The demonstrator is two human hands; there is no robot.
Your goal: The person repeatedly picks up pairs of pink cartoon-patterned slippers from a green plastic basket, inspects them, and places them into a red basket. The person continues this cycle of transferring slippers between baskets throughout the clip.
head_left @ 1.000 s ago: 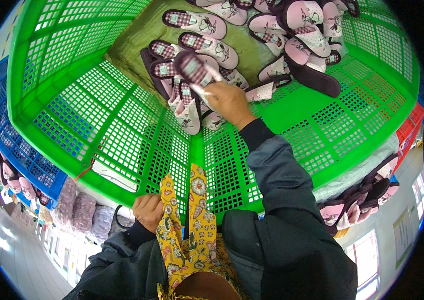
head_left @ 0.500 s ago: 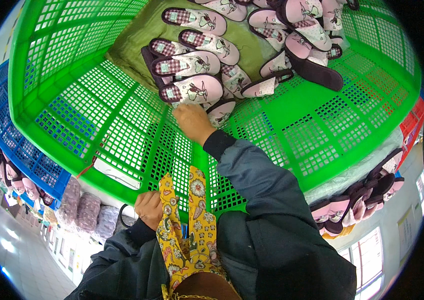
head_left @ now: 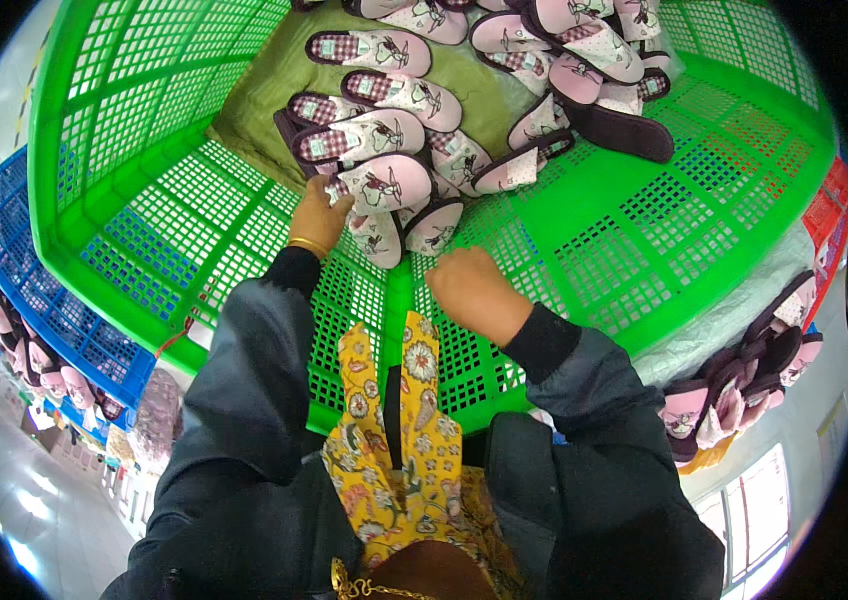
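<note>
At the near edge of a pile of slippers, my left hand (head_left: pixel 318 216) is closed on the open heel end of a pink-and-white slipper (head_left: pixel 390 184) with a printed figure and a checked insole. Another slipper (head_left: pixel 378 238) slants down beneath it, and a dark-edged slipper (head_left: pixel 434 228) lies beside that one. My right hand (head_left: pixel 474 288) is curled into a fist over the near wall of the green basket (head_left: pixel 604 240), apart from the slippers. Nothing shows in it; its palm side is hidden.
Several more slippers (head_left: pixel 369 52) lie on an olive-green sheet (head_left: pixel 254 112) in the basket, some upturned with dark soles (head_left: pixel 624 135). A blue crate (head_left: pixel 39 285) stands at the left, a red crate (head_left: pixel 829 215) at the right. More slippers (head_left: pixel 734 390) are heaped below right.
My left hand has risen from the basket's near rim to the slipper. The right hand has let go of the pile and drawn back right. A slipper beneath now shows more.
</note>
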